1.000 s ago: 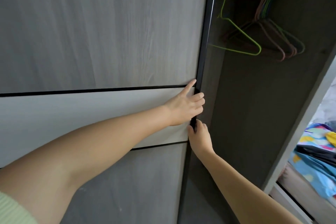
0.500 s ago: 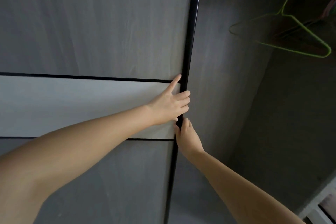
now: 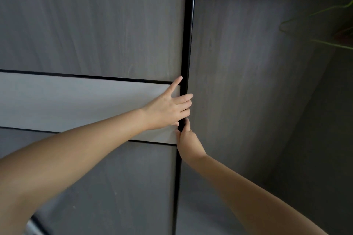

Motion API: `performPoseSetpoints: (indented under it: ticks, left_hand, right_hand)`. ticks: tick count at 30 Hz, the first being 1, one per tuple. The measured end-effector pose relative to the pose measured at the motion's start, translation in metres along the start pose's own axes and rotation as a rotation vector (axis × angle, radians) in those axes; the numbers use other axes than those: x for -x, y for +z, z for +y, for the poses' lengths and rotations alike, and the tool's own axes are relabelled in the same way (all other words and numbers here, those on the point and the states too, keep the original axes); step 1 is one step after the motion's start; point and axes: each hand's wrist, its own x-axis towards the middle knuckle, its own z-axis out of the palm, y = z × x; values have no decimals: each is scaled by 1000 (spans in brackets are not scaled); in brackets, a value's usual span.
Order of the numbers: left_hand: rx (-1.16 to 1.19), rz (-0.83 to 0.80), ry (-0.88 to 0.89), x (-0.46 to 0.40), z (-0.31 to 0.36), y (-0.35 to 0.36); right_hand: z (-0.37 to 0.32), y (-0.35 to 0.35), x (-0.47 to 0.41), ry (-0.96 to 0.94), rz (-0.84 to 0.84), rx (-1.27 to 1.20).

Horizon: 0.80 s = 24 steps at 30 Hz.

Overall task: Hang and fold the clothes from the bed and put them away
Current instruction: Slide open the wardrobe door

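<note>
The left hand (image 3: 168, 109) lies flat on the sliding door (image 3: 91, 44), its fingers hooked round the door's black edge (image 3: 188, 44). Just below, the right hand (image 3: 188, 142) grips the same edge. To the right, a green hanger (image 3: 324, 30) hangs in the open wardrobe (image 3: 257, 82). Clothes and bed are out of view.

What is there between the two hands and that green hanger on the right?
In the head view, only bare grey wardrobe wall lies between the hands on the door edge and the green hanger.

At frame centre, the left hand (image 3: 168, 108) and the right hand (image 3: 186, 140) are gripping the wardrobe door's black edge (image 3: 188, 44); a green hanger (image 3: 313, 41) is hanging at upper right.
</note>
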Motion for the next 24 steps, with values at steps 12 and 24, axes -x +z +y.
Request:
performPoseSetpoints:
  ticks: [12, 24]
  left_hand:
    - [31, -17, 6, 6, -3, -3]
    - [725, -115, -204, -88, 68, -58]
  right_hand:
    - [-1, 4, -3, -8, -34, 74]
    - [83, -117, 36, 198, 86, 422]
